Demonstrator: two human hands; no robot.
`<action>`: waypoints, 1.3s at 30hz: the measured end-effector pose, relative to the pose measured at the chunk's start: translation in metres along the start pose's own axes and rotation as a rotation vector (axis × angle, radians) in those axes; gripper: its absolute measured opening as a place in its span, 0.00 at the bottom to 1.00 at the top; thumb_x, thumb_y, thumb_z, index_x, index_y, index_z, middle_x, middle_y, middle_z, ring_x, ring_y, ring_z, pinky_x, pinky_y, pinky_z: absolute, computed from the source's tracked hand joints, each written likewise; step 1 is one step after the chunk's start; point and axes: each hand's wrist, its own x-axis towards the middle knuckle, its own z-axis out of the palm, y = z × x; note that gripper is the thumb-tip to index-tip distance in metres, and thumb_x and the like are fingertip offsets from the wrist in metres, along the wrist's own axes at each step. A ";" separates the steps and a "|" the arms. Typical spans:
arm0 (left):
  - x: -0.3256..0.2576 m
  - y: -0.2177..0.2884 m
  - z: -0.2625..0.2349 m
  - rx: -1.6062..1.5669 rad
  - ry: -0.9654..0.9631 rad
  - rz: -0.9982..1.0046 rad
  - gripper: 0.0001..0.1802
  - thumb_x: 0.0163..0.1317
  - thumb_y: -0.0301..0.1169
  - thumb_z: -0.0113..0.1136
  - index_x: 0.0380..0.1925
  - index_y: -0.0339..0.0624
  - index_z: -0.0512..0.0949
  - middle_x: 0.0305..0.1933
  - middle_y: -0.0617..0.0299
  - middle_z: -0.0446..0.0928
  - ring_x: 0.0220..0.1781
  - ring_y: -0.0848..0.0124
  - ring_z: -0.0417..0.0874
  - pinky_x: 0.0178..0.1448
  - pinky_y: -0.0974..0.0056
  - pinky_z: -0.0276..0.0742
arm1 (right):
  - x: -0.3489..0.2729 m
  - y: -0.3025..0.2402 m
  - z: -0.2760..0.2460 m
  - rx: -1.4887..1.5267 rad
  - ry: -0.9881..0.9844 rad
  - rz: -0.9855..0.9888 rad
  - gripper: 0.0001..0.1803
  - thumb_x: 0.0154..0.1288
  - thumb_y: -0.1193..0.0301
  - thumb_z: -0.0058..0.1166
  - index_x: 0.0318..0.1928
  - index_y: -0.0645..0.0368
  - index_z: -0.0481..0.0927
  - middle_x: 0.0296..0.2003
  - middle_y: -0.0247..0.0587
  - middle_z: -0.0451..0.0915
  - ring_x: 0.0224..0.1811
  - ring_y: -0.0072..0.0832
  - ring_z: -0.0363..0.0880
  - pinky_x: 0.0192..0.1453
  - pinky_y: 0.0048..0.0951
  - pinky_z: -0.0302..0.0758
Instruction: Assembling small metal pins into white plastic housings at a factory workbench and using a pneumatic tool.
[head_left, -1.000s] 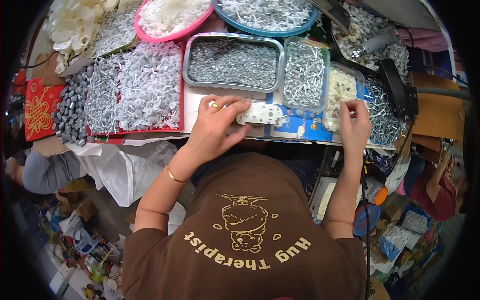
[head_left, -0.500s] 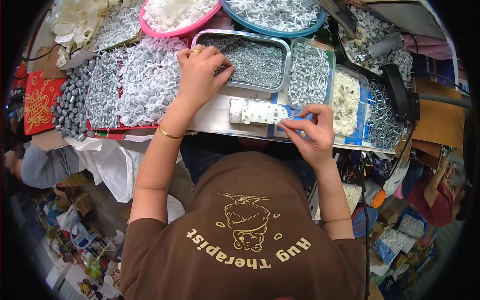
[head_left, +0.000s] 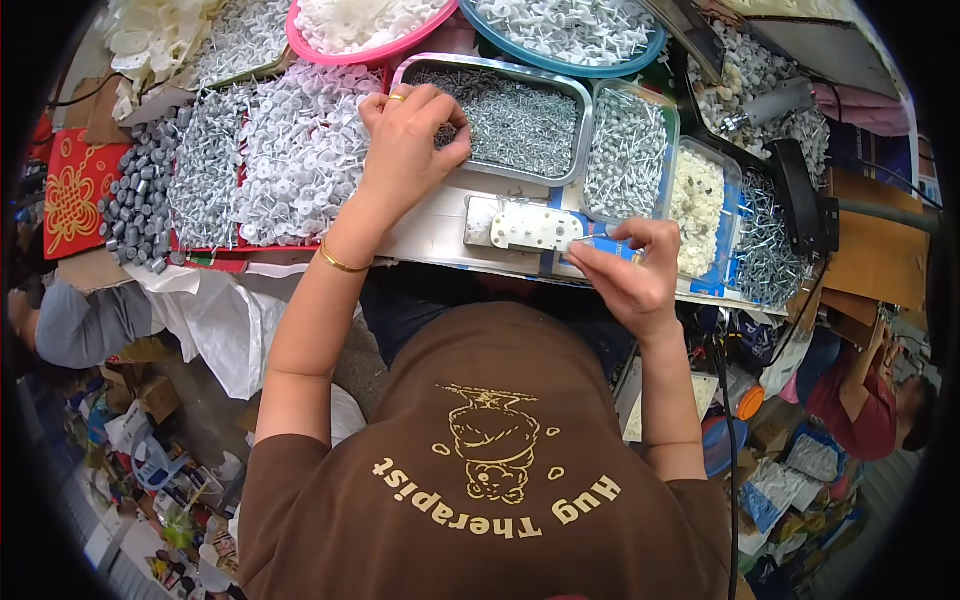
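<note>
A metal tray (head_left: 583,130) of small metal screws or pins (head_left: 525,125) lies ahead of me. My left hand (head_left: 410,135) rests over its left end, fingers curled down among the pieces; whatever they grip is hidden. Below the tray sits a white block with small holes (head_left: 535,228), fixed on a metal base (head_left: 480,220). At the right end of that block, my right hand (head_left: 640,275) pinches a thin metal pin (head_left: 595,237) between thumb and forefinger, its tip close to the block.
White plastic-headed nails (head_left: 305,160) and grey cylinders (head_left: 145,205) heap up on the left. Right of the tray stand a clear box of nails (head_left: 625,150), a tub of cream pieces (head_left: 697,205) and a black clamp arm (head_left: 800,195). Pink (head_left: 370,55) and blue basins (head_left: 570,70) are behind.
My right hand has moved slightly right and down, with the pin still pinched at the block's end. The left hand stays over the tray; the whole view has shifted a little.
</note>
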 end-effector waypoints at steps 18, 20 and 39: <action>-0.016 0.004 -0.014 -0.145 0.051 -0.024 0.03 0.56 0.33 0.72 0.31 0.54 0.88 0.33 0.73 0.85 0.39 0.73 0.82 0.57 0.57 0.57 | 0.076 0.051 0.056 -0.067 -0.131 0.056 0.08 0.56 0.69 0.70 0.33 0.59 0.85 0.32 0.37 0.78 0.40 0.38 0.73 0.45 0.39 0.72; -0.028 0.014 -0.023 -0.189 0.003 -0.053 0.04 0.56 0.31 0.73 0.32 0.51 0.88 0.34 0.72 0.86 0.40 0.75 0.82 0.55 0.61 0.57 | 0.075 0.050 0.060 0.003 -0.149 0.068 0.08 0.56 0.70 0.70 0.32 0.60 0.84 0.32 0.37 0.78 0.39 0.38 0.73 0.45 0.39 0.72; -0.009 0.025 -0.018 -0.038 -0.008 0.003 0.03 0.56 0.36 0.73 0.30 0.55 0.89 0.34 0.73 0.83 0.46 0.69 0.80 0.61 0.52 0.56 | 0.054 -0.012 0.019 0.129 -0.120 0.177 0.08 0.60 0.71 0.69 0.33 0.61 0.83 0.29 0.42 0.83 0.31 0.39 0.81 0.39 0.36 0.76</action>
